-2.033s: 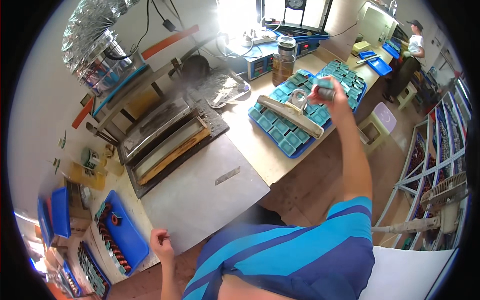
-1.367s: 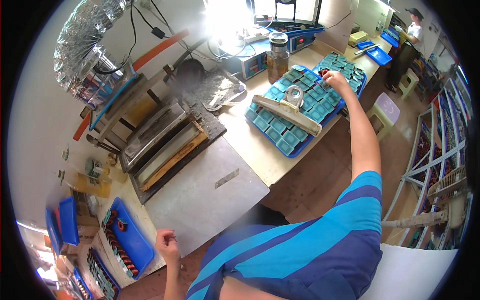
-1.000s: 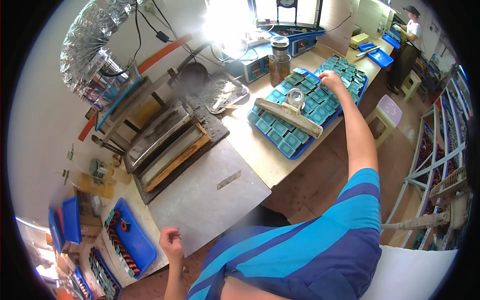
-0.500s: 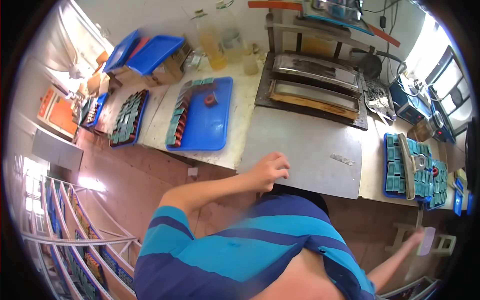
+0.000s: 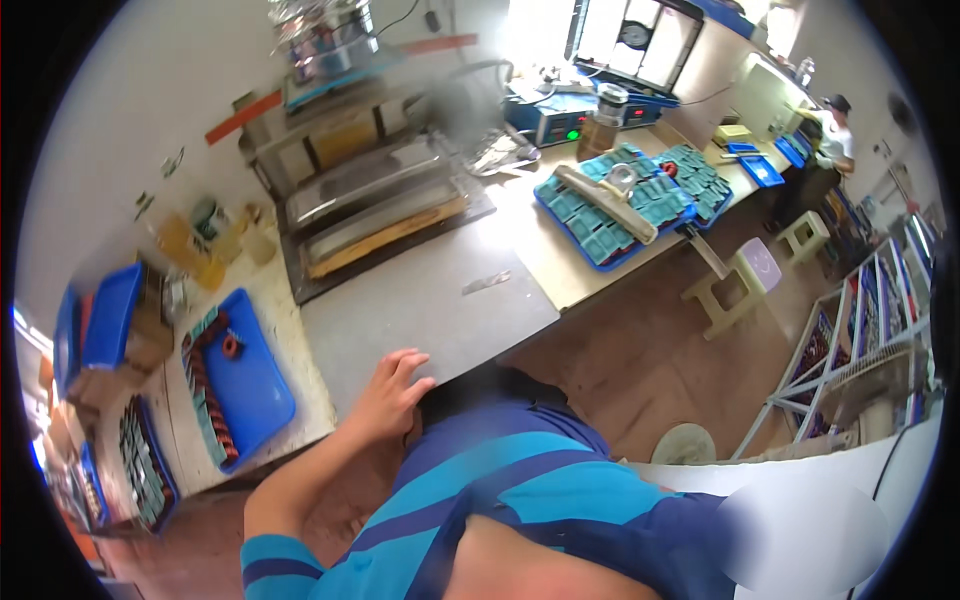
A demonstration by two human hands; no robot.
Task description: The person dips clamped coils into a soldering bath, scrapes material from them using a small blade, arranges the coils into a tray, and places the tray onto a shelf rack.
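Note:
My left hand is over the front edge of the grey metal plate. Its fingers are loosely curved and apart, with nothing between them. To its left lies a blue tray with a row of teal-and-red coil-like parts along one side and a single red ring-shaped part. My right hand is out of sight; only the sleeve on that side shows.
Soldering equipment with long metal troughs stands behind the plate. Trays of teal parts sit at right under a pale bar. Stools, racks and a person are at right. A blurred white shape fills the lower right.
The view has swung right, bringing the right-hand trays, stools, racks and a person further in. My right hand has left the picture. My left hand's fingers have spread from a looser curl.

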